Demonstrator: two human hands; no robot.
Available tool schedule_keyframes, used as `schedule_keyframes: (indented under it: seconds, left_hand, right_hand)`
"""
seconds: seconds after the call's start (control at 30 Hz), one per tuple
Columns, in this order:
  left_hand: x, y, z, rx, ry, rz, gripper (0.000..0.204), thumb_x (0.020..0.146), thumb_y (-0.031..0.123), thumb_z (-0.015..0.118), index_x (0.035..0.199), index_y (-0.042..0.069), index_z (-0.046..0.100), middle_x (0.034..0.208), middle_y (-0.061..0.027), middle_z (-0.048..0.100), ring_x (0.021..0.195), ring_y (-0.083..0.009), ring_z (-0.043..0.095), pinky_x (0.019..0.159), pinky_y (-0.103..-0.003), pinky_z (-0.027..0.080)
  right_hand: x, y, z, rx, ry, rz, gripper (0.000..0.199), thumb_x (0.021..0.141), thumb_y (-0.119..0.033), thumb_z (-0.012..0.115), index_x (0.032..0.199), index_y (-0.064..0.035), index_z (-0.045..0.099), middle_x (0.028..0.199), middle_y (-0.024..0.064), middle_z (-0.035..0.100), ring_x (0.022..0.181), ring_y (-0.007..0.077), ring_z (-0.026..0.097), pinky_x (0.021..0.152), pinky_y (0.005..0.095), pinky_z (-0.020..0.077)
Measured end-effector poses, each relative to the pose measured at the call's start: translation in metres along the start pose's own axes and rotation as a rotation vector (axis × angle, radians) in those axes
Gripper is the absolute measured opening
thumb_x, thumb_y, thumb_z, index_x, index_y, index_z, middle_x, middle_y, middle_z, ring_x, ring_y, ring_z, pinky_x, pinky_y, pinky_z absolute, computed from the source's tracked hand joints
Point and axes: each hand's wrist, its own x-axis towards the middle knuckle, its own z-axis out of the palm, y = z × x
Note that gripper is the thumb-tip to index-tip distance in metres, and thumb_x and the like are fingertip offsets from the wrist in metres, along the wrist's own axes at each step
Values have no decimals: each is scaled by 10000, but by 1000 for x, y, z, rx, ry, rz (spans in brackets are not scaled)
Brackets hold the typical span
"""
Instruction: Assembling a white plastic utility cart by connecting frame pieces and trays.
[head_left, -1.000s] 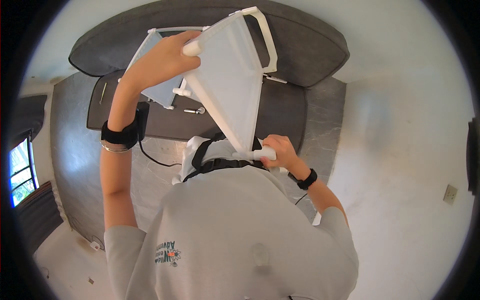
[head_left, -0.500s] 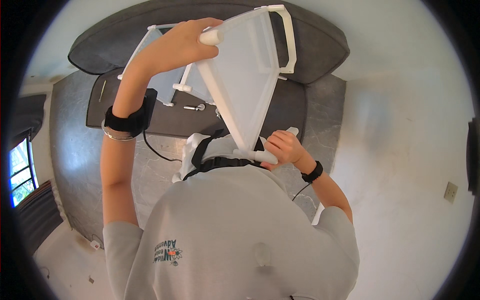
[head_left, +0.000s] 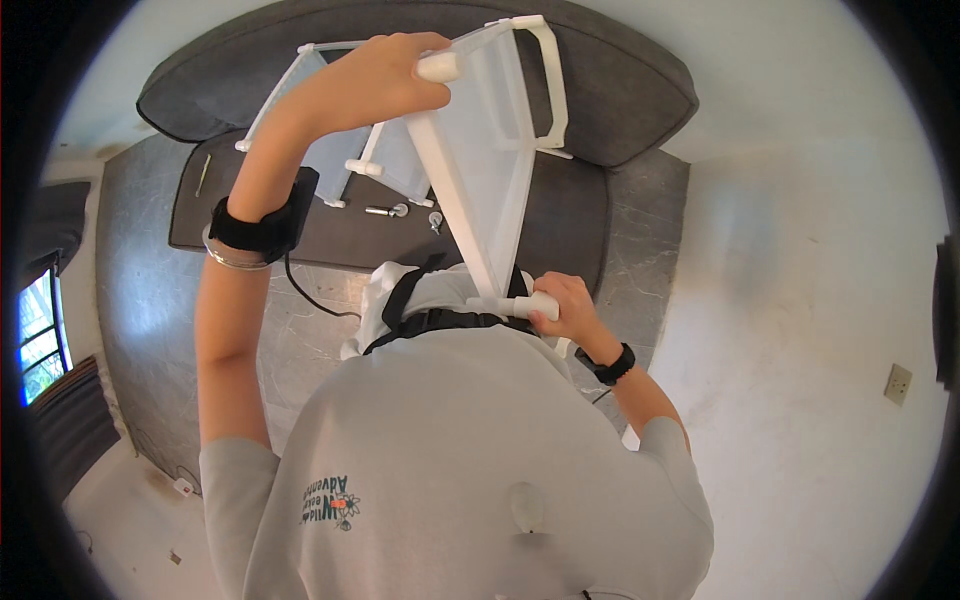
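A white frame with a translucent panel stands tilted in front of me, its lower corner against my lap. My left hand is closed round its upper left corner, beside a stubby white round end. At the lower corner, my right hand is wrapped round a white tubular piece, which meets the frame there. A white handle-shaped bar sticks out from the far edge. Whether the tubular piece is fixed to the frame cannot be seen.
More white-framed translucent panels lie on the grey sofa, partly hidden behind my left arm. Two small metal-stemmed casters, one caster and another caster, rest near its front edge. A thin stick-like tool lies at the left.
The frame's upper part has shifted slightly left, with the handle-shaped bar. My right hand has turned on the tubular piece, whose far end no longer shows above my fingers.
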Motion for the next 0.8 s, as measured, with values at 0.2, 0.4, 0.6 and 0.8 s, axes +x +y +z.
schedule_keyframes:
  seconds: [0.2, 0.4, 0.6, 0.8]
  left_hand:
    - [6, 21, -7, -6, -66, -36, 556, 669, 194, 513, 1199, 27, 501, 982, -184, 602, 851, -248, 594, 788, -322, 461]
    - [-3, 21, -6, 16, -8, 16, 565, 667, 215, 519, 1203, 35, 499, 982, -175, 607, 852, -249, 600, 786, -333, 465]
    - [5, 17, -5, 49, 21, 34, 544, 679, 214, 522, 1193, 34, 505, 970, -173, 611, 836, -252, 603, 774, -338, 469]
    - [13, 68, -24, -64, -151, 69, 471, 676, 228, 556, 1041, -69, 545, 950, -270, 594, 893, -389, 577, 816, -394, 442]
  right_hand:
    - [23, -3, -18, -146, -157, -350, 335, 658, -337, 646, 729, -36, 519, 608, 96, 476, 488, 252, 478, 435, 329, 389]
    - [0, 0, -3, -113, -37, -204, 304, 634, -301, 666, 724, -49, 521, 595, 103, 472, 484, 266, 478, 451, 344, 405]
    - [9, -4, -8, -50, -30, -124, 287, 641, -293, 657, 706, -51, 515, 590, 100, 471, 479, 262, 478, 444, 339, 402]
    - [16, -2, -25, -150, -289, -333, 350, 639, -311, 660, 716, -11, 498, 613, 124, 468, 488, 281, 471, 436, 345, 389]
